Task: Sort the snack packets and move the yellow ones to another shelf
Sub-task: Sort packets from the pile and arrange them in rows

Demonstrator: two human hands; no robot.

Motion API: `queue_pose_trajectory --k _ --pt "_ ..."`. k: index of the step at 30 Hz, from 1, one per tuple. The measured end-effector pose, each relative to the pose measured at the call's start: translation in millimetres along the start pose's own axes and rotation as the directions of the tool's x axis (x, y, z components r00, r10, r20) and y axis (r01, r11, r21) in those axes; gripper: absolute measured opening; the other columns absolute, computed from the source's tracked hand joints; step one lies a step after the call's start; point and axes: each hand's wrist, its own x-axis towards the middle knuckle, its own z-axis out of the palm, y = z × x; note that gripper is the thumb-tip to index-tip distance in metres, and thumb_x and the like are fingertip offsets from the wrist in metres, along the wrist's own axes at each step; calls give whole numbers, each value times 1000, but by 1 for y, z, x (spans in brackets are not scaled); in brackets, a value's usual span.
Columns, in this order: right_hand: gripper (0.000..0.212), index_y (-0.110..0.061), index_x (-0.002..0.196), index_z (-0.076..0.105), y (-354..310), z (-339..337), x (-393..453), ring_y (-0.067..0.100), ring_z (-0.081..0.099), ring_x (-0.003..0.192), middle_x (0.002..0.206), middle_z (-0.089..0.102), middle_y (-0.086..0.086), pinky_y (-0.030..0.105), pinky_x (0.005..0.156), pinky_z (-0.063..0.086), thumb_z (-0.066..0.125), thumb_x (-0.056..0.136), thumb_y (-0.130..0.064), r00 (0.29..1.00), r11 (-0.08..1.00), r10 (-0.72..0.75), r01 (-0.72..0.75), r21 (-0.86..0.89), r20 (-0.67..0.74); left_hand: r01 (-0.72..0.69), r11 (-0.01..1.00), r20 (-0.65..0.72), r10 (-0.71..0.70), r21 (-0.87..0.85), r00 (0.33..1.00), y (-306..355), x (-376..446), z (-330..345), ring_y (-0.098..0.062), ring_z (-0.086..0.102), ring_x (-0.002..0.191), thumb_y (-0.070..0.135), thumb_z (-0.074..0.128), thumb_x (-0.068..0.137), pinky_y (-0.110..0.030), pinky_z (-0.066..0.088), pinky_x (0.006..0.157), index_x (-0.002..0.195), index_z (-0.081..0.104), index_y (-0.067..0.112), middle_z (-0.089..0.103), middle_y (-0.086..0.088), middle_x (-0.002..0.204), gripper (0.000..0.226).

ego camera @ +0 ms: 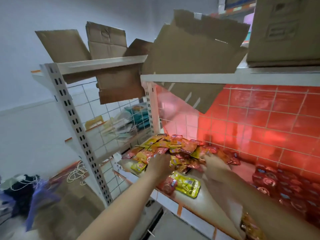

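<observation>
A white metal shelf [204, 196] with an orange front edge stood against a red tiled wall [270, 122], lit red from the right. Nearest on it, one yellow packet [187, 184] lay flat at the front edge, touching one red packet [168, 185] on its left. Two hands reached past them into a mixed pile [174, 148] of yellow and red packets, too many and too blurred to count. The left hand [160, 164] lay on the pile's near edge, fingers buried; whether it gripped anything could not be told. The right hand [215, 164] was blurred, fingers spread loosely over red packets. A red heap [284, 186] lay apart on the right. Above, flattened cardboard [194, 47] and one box [284, 30] sat on the upper shelf [225, 78].
</observation>
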Motion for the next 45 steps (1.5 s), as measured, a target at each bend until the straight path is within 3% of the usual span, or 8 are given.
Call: queue_pose_trajectory --k 5,16,26,33,37,39,42,45 --pt "39 -10 124 54 3 -6 28 25 53 117 128 56 12 31 95 41 40 97 -36 971 968 238 -238 77 7 -46 994 -66 40 -102 997 -13 55 -3 -29 57 103 33 48 92 -38 48 81 102 60 6 61 -13 108 31" --pt "79 -6 139 38 5 13 74 32 33 133 145 35 17 38 108 29 42 87 -65 822 820 568 -563 101 -38 81 992 55 -76 -97 996 -12 153 5 -31 52 118 55 39 95 -37 42 95 128 48 5 56 -16 128 61" --pt "68 -15 129 44 18 20 85 31 39 127 136 44 14 36 103 34 67 78 -53 783 763 616 -565 313 -86 187 976 107 -175 -112 979 7 179 20 -30 53 115 68 47 82 -36 44 95 113 64 13 61 -11 123 65" --pt "51 -11 117 52 18 10 75 24 55 110 120 58 8 26 83 40 76 77 -29 795 671 606 -497 551 -20 149 957 158 -111 -249 981 15 173 5 -26 55 83 48 50 89 -29 40 70 89 63 10 66 -13 98 41" --pt "52 -6 120 49 19 4 67 28 59 105 117 60 11 31 80 48 76 78 -22 799 572 600 -468 674 47 138 887 145 -82 -440 986 12 157 -9 -32 58 93 33 45 96 -31 42 76 106 63 3 64 -16 99 36" --pt "47 -2 118 52 21 0 62 30 61 100 110 62 15 32 78 49 74 80 -16 792 424 600 -438 793 116 109 819 107 -58 -563 993 9 146 -10 -33 60 92 33 46 97 -32 42 73 105 65 4 66 -18 97 35" --pt "41 0 118 56 28 -5 52 31 60 91 94 63 14 43 81 50 70 80 -3 804 189 577 -304 934 145 48 561 48 -16 -827 999 6 124 -12 -26 59 71 24 59 90 -36 46 72 86 66 8 64 -12 77 18" --pt "38 -3 113 59 34 -12 38 32 61 85 92 63 14 42 73 51 70 77 3 802 7 585 -149 989 117 78 363 98 36 -928 994 8 96 -15 -25 64 81 22 66 84 -37 50 83 88 66 9 69 -10 86 13"
